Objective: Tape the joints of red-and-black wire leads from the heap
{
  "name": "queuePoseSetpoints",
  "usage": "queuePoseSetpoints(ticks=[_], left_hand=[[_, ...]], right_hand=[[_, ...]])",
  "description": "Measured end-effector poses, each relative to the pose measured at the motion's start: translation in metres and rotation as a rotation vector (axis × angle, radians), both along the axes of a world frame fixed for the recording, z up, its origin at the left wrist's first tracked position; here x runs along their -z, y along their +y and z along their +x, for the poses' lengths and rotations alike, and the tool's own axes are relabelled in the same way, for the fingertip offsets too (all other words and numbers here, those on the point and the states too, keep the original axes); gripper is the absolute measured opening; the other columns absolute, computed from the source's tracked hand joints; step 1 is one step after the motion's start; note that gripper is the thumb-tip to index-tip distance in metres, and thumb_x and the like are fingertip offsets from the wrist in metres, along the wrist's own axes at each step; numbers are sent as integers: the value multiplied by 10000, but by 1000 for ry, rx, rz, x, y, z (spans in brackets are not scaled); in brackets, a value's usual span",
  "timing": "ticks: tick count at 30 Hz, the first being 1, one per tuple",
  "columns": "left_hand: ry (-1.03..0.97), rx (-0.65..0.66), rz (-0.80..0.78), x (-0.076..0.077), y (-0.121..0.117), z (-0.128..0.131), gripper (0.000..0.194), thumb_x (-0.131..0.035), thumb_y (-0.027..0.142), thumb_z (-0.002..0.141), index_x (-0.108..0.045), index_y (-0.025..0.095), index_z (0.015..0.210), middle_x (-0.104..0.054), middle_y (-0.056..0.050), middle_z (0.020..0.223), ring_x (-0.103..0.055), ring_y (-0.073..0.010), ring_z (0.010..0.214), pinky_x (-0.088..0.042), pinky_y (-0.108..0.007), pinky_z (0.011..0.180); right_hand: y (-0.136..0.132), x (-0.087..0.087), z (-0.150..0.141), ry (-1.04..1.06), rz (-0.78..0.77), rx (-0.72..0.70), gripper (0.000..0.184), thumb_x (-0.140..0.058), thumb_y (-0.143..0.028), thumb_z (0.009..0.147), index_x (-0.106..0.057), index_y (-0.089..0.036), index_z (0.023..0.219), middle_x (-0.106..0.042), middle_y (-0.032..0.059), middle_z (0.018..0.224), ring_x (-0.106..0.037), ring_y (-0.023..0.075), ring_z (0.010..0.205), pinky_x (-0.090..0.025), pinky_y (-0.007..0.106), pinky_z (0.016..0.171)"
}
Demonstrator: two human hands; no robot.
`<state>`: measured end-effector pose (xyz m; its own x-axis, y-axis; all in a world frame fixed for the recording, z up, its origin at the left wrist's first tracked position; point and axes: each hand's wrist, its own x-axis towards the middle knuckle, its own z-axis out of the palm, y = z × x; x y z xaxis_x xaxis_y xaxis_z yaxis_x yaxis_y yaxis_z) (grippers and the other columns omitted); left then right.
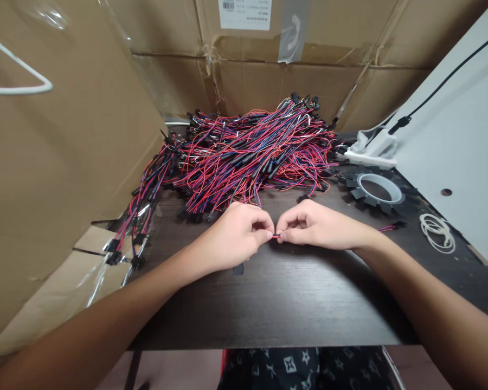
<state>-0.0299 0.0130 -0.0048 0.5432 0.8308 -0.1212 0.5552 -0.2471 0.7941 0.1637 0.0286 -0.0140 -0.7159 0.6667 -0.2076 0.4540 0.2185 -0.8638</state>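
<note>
My left hand (242, 233) and my right hand (315, 225) meet near the middle of the dark table, both with fingers pinched. Between their fingertips runs a short visible stretch of a red and dark wire cable (276, 235); the rest of it is hidden by the hands. A small black piece (238, 269), a connector or a bit of tape, shows below my left hand. Just behind my right hand a black connector (303, 199) with red and blue wires lies on the table. Beyond both hands rises a big heap of wire cables (248, 157) in red, blue and black.
At right lie a tape roll (380, 188) with black strips around its rim, a coiled white cord (437, 233) and a power strip (370, 157). More cables (136, 216) hang over a cardboard flap (93, 265) at left. Cardboard boxes (244, 86) wall off the back.
</note>
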Motion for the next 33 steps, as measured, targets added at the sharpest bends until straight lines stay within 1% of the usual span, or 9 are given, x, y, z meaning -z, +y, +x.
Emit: queuePoseSetpoints(ticks=[4,7,11,15,20,23,26,29,33], left_hand=[[22,-34,-126,-4,0,1,144,-518,105,788,-639,113,711,-534,22,505,-484,-69,360,-359,-163,382],[39,-59,-163,-6,-1,2,134,-516,110,783,-614,119,693,-523,27,457,-478,-77,348,-364,-166,378],[45,-51,-194,-5,-1,2,126,-505,147,791,-590,132,700,-546,17,476,-492,-97,362,-386,-186,376],[50,-37,-194,-4,-1,1,114,-504,156,790,-583,134,711,-557,16,486,-502,-95,371,-392,-182,385],[17,-28,-256,-3,-3,1,100,-472,127,770,-544,143,702,-596,5,522,-549,-107,394,-426,-198,422],[33,-29,-239,-4,-3,1,100,-476,124,760,-546,148,694,-581,14,495,-517,-102,374,-391,-195,408],[51,-28,-181,-6,-3,2,118,-489,104,753,-562,143,669,-544,31,454,-475,-80,372,-368,-186,439],[51,-23,-139,-7,-3,2,141,-493,73,742,-572,140,646,-522,41,441,-478,-79,406,-366,-193,487],[63,-29,-113,-9,-4,3,155,-498,50,729,-578,139,631,-512,51,439,-467,-78,419,-350,-202,506]], right_hand=[[-1,0,-1,15,11,-1,175,-517,-188,751,-667,-102,779,-609,18,673,-485,103,596,-392,211,579],[-2,0,-1,29,17,2,175,-518,-192,753,-664,-101,779,-600,17,672,-474,99,592,-388,210,578],[-2,0,-1,30,13,-2,177,-520,-200,753,-664,-100,777,-587,13,663,-460,97,589,-382,208,571],[-2,1,-1,23,20,-6,182,-519,-206,756,-664,-99,776,-584,13,665,-456,96,588,-384,212,580],[-3,0,-2,40,18,-9,164,-515,-196,748,-650,-103,750,-570,7,647,-451,96,587,-377,208,572],[-3,-1,-3,48,24,-13,162,-507,-180,745,-648,-102,750,-570,5,649,-452,95,590,-374,204,571],[-2,-1,-3,49,28,-12,162,-505,-176,744,-650,-105,749,-580,6,657,-464,98,600,-384,206,583],[-2,-1,-2,49,24,-10,162,-510,-179,745,-653,-105,751,-588,9,661,-472,100,604,-389,208,587],[-3,0,-2,51,21,-12,165,-514,-178,746,-659,-102,762,-594,10,668,-473,99,604,-387,204,582]])
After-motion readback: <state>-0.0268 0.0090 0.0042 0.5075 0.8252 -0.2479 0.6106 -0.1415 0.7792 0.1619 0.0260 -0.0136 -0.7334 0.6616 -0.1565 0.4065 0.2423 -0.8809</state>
